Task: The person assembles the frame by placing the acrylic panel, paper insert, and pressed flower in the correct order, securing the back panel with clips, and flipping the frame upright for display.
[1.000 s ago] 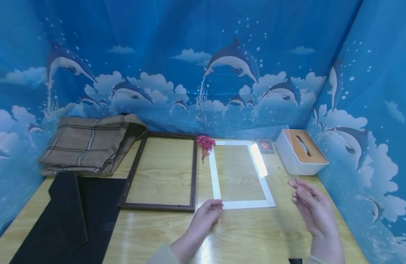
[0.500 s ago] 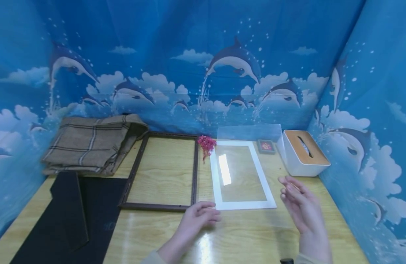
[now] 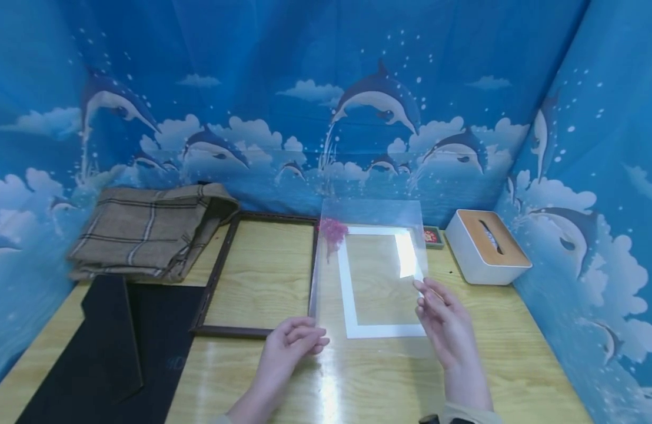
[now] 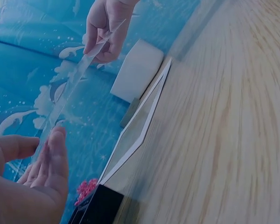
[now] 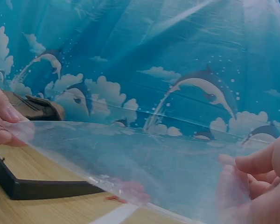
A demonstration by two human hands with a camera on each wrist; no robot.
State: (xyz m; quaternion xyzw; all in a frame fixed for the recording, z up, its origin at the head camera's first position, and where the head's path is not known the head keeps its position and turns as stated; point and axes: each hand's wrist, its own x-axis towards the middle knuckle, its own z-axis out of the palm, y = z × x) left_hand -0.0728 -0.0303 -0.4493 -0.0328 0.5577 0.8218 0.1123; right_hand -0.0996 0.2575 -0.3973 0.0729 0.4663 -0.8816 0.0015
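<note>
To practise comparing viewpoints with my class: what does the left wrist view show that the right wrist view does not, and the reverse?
Only the left wrist view shows the white box and small grey case. Only the right wrist view shows the brown cloth. Both show the left hand, right hand, clear sheet, white mat, pink flowers and dolphin backdrop.

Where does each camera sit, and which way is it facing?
Head: worn on the person's head, facing forward and down at the table; left hand and right hand show, holding a clear sheet.
Left wrist: on the left wrist, its picture turned sideways, looking past the left hand toward the right hand and white tissue box.
Right wrist: on the right wrist, facing the dolphin curtain; the right hand shows at right, part of the left hand at left.
Shared: both wrist views show the clear sheet and pink flowers.
</note>
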